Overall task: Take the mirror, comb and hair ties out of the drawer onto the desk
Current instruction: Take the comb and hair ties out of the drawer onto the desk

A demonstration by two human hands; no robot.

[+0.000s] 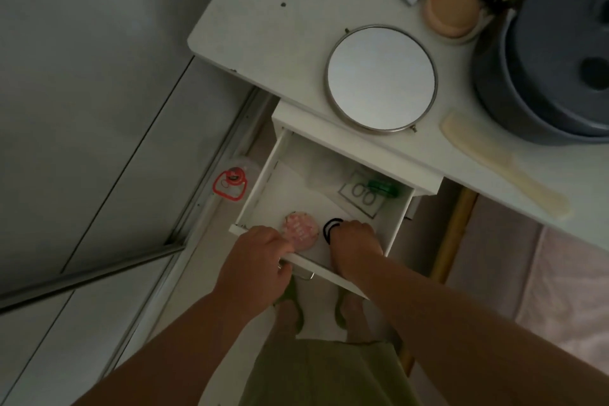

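Our right hand [354, 241] is down in the drawer [253, 188], fingers curled onto the black hair ties [331, 227]; whether they are truly pinched we cannot tell. Just left of that grip lies a pink disc [300, 231], and past it our left hand [260, 257] clasps the drawer's front edge. Deeper in from the grip sit a green thing [382, 188] and a clear packet [362, 196]. Up beyond, on the desk [263, 10], the mirror [381, 78] and comb [501, 163] already lie, so only the ties seem left.
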